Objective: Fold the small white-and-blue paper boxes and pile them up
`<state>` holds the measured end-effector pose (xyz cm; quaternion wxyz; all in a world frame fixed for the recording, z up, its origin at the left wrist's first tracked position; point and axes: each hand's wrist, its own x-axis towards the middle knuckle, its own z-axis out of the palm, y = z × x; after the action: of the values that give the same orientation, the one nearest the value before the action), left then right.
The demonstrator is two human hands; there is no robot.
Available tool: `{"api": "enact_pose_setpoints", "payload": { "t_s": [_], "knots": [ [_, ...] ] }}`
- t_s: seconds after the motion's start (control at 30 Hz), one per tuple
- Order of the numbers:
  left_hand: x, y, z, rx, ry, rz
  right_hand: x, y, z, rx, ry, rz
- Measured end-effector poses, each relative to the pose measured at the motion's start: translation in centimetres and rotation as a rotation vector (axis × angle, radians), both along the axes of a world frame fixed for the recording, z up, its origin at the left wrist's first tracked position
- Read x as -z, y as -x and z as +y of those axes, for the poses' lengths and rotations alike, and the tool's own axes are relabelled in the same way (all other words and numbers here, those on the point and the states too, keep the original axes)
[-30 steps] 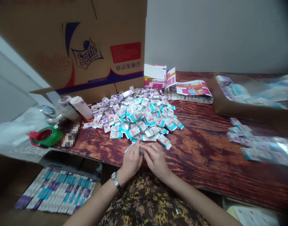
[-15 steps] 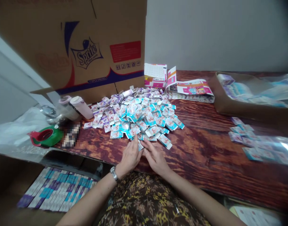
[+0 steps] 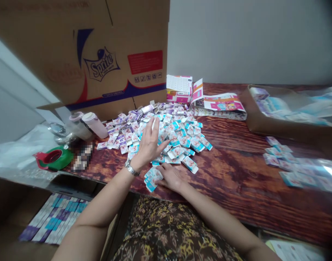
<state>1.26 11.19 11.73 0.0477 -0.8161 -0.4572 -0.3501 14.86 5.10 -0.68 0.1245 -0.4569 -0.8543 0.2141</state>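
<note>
A heap of small white cartons with blue or purple ends (image 3: 176, 139) lies mid-table. My left hand (image 3: 148, 145), with a metal watch on the wrist, reaches over the heap's near side. Its fingers are stretched out and the thumb is spread, with nothing held. By the table's front edge, my right hand (image 3: 169, 177) has its thumb and fingers closed at the right side of a little cluster of blue-and-white small cartons (image 3: 152, 179). The fingers partly cover these cartons, and I cannot tell how many are gripped.
A big Sprite cardboard box (image 3: 108, 69) stands behind the heap. Bottles (image 3: 93, 125) and a green tape dispenser (image 3: 57, 158) are at left. Rows of cartons (image 3: 55, 217) lie in a box below left. An open box (image 3: 288, 125) and loose cartons (image 3: 304, 168) are at right.
My hands were together at the heap's near edge. The left has moved forward over the heap and spread its fingers; the right now sits at a cluster of cartons near the table edge.
</note>
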Motion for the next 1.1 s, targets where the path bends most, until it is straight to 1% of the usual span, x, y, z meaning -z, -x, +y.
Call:
{"api": "enact_pose_setpoints", "payload": {
  "t_s": [0.03, 0.07, 0.1, 0.13, 0.17, 0.23, 0.27, 0.33, 0.37, 0.43, 0.53, 0.67, 0.73, 0.83, 0.97, 1.03, 1.1],
  "knots": [
    [0.6, 0.0, -1.2, 0.014, 0.015, -0.003, 0.1, 0.1, 0.1, 0.005, 0.002, -0.024],
    [1.5, 0.2, -2.7, 0.03, 0.043, -0.003, 0.2, 0.2, 0.2, 0.012, 0.004, -0.036],
    [2.8, 0.4, -4.3, 0.059, 0.073, 0.008, 0.2, 0.1, 0.3, 0.021, 0.005, -0.041],
    [4.2, 0.7, -6.0, 0.077, 0.116, 0.034, 0.1, 0.0, 0.3, 0.025, 0.005, -0.043],
    [5.8, 1.1, -7.7, 0.067, 0.177, 0.07, 0.0, -0.1, 0.3, 0.022, 0.005, -0.046],
    [8.9, 1.9, -10.4, 0.013, 0.275, 0.158, -0.4, -0.3, 0.0, 0.016, 0.002, -0.063],
    [10.2, 2.3, -11.4, -0.018, 0.31, 0.192, -0.5, -0.3, -0.1, 0.022, -0.002, -0.074],
    [12.3, 2.8, -12.5, -0.068, 0.373, 0.23, -0.7, -0.3, -0.5, 0.063, -0.005, -0.103],
    [13.1, 3.1, -12.6, -0.085, 0.39, 0.228, -0.7, -0.3, -0.7, 0.093, -0.008, -0.117],
    [14.1, 3.4, -12.5, -0.101, 0.41, 0.198, -0.6, -0.1, -1.1, 0.139, -0.022, -0.131],
    [15.0, 3.6, -12.1, -0.098, 0.424, 0.144, -0.1, 0.2, -1.6, 0.165, -0.038, -0.094],
    [15.4, 3.5, -12.1, -0.12, 0.392, 0.118, 0.7, 0.6, -1.9, 0.229, 0.004, -0.03],
    [15.3, 3.1, -12.4, -0.144, 0.366, 0.121, 0.8, 0.8, -2.0, 0.273, 0.005, 0.02],
    [14.5, 2.3, -12.7, -0.198, 0.346, 0.159, 0.8, 0.9, -2.1, 0.316, -0.006, 0.128],
    [13.5, 1.2, -12.4, -0.266, 0.322, 0.146, 0.2, 0.4, -2.3, 0.303, 0.034, 0.309],
    [13.2, 0.9, -12.1, -0.252, 0.313, 0.106, -0.3, 0.1, -2.4, 0.275, 0.062, 0.401],
    [13.1, 0.8, -11.8, -0.207, 0.31, 0.074, -0.9, -0.2, -2.5, 0.235, 0.081, 0.465]
  ]
}}
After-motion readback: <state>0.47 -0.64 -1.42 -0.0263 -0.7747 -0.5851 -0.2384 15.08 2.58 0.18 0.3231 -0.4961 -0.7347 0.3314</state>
